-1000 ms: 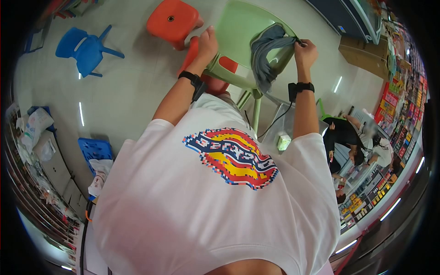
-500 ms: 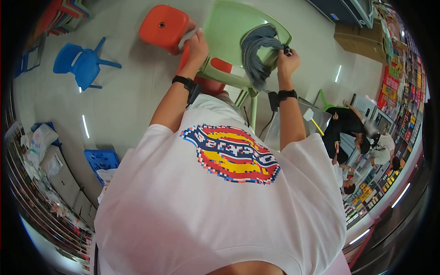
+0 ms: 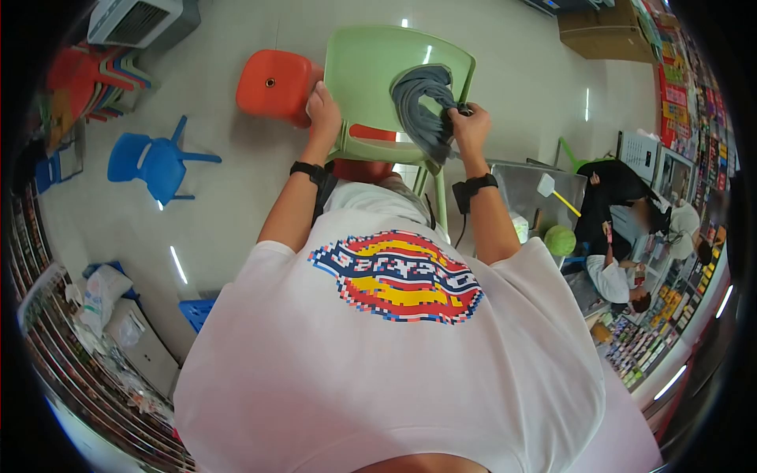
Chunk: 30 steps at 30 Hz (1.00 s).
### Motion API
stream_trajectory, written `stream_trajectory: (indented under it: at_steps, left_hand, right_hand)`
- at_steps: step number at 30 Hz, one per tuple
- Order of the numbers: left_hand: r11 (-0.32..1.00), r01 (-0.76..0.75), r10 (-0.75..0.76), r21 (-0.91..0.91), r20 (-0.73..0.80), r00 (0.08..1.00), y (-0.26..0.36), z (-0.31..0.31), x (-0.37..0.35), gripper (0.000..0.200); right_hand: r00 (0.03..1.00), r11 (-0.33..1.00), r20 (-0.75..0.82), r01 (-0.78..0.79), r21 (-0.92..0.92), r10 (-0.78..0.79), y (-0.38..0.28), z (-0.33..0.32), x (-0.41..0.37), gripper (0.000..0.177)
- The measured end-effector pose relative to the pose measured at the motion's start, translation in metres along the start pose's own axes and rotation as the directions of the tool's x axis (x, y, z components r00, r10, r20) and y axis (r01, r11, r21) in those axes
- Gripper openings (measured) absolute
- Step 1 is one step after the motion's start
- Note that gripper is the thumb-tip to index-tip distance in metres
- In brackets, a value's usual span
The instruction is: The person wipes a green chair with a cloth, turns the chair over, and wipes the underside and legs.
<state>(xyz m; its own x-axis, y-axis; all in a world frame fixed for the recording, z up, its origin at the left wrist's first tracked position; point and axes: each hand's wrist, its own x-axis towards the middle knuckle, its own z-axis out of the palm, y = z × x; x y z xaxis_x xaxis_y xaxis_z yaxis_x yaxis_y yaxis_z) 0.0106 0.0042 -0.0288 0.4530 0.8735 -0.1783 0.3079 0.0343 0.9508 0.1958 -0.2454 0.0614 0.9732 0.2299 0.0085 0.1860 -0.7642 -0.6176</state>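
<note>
A light green plastic chair [image 3: 359,75] stands in front of me, at the top middle of the view. My left hand [image 3: 323,117] is closed at its left edge, fingertips partly hidden. Draped in a loop over the chair is a grey cloth [image 3: 410,106]. The fingers of my right hand [image 3: 471,128] pinch the cloth's right side, where a small dark piece [image 3: 464,109] shows beside them; what that piece is I cannot make out. Left of the chair stands a red stool [image 3: 272,87]. More red plastic shows through and below the chair's opening.
A small blue chair [image 3: 162,162] stands on the floor at left, with stacked chairs [image 3: 98,83] beyond. At right are a metal-topped table [image 3: 524,189], a green ball [image 3: 560,240] and a yellow-handled tool [image 3: 564,201]. Several people [image 3: 619,197] sit near stocked shelves [image 3: 686,142].
The view has shifted, so the chair, stools and both hands appear lower. Both hands stay at the chair and cloth. The green ball has come into view at right.
</note>
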Motion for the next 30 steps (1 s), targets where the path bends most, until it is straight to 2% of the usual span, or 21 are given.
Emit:
stream_trajectory:
  at_steps: [3,5,6,7,9,10,12,13,15,16,18,22,24,25,27,29,30]
  left_hand:
    - [0.997,0.002,-0.003,-0.075,-0.002,1.0,0.015,0.003,-0.002,0.063]
    - [0.997,0.08,-0.08,0.021,-0.021,0.997,0.016,0.001,-0.004,0.062]
    - [0.998,0.061,-0.06,0.032,-0.022,0.998,0.009,0.001,-0.002,0.062]
    - [0.996,0.08,-0.079,0.043,-0.017,0.997,0.003,0.0,-0.002,0.062]
    - [0.995,0.077,-0.077,0.063,-0.008,0.997,0.008,-0.003,-0.001,0.062]
    - [0.997,0.07,-0.069,0.021,-0.01,0.998,0.018,-0.005,-0.01,0.062]
    - [0.999,0.03,-0.03,-0.022,-0.002,1.0,0.033,-0.004,-0.015,0.063]
    - [0.997,0.055,-0.056,-0.058,-0.021,0.998,0.027,-0.003,-0.015,0.062]
    - [0.994,0.079,-0.081,-0.08,-0.031,0.996,0.023,-0.005,-0.017,0.062]
    - [0.991,0.1,-0.102,-0.083,-0.02,0.995,0.023,-0.009,-0.02,0.062]
    - [0.991,0.112,-0.114,-0.077,-0.019,0.993,0.026,-0.011,-0.025,0.062]
    - [0.991,0.135,-0.136,-0.019,-0.094,0.986,0.033,-0.007,-0.032,0.062]
    - [0.987,0.159,-0.16,-0.017,-0.131,0.978,0.029,-0.003,-0.034,0.062]
    - [0.986,0.163,-0.166,-0.034,-0.142,0.976,0.026,-0.003,-0.037,0.062]
    - [0.987,0.155,-0.158,-0.032,-0.157,0.975,0.026,-0.005,-0.037,0.062]
    - [0.979,0.202,-0.2,-0.005,-0.147,0.969,0.026,-0.008,-0.043,0.063]
    - [0.98,0.2,-0.198,0.001,-0.157,0.968,0.029,-0.007,-0.05,0.063]
  right_hand:
    - [0.999,0.998,0.011,-0.048,0.037,0.047,0.008,0.0,0.02,0.042]
    - [0.993,0.987,0.048,-0.114,0.109,0.11,0.014,0.003,0.033,0.055]
    - [0.99,0.99,0.062,-0.128,0.065,0.124,0.014,0.004,0.04,0.064]
    - [0.99,0.988,0.058,-0.13,0.088,0.126,0.012,0.006,0.042,0.064]
    - [0.958,0.948,0.168,-0.262,0.18,0.233,0.008,0.008,0.05,0.06]
    - [0.959,0.942,0.16,-0.265,0.204,0.235,0.01,0.013,0.052,0.06]
    - [0.945,0.814,0.278,-0.297,0.5,0.174,0.019,0.027,0.06,0.051]
    - [0.92,0.811,0.343,-0.343,0.474,0.189,0.036,0.042,0.069,0.036]
    - [0.898,0.662,0.433,-0.373,0.65,0.081,0.03,0.031,0.062,0.024]
    - [0.897,0.651,0.433,-0.38,0.658,0.086,0.036,0.028,0.062,0.024]
    - [0.823,0.713,0.568,-0.398,0.577,0.001,0.036,0.025,0.066,0.017]
    - [0.845,0.712,0.535,-0.39,0.584,0.024,0.025,0.024,0.06,0.024]
    - [0.94,0.85,0.273,-0.307,0.429,0.202,0.015,0.029,0.052,0.042]
    - [0.939,0.842,0.278,-0.312,0.441,0.202,0.011,0.031,0.05,0.042]
    - [0.92,0.837,0.16,-0.392,0.382,0.358,0.003,0.035,0.049,0.055]
    - [0.931,0.842,0.179,-0.364,0.398,0.318,0.007,0.031,0.05,0.054]
    - [0.925,0.776,0.303,-0.362,0.516,0.23,0.019,0.039,0.055,0.049]
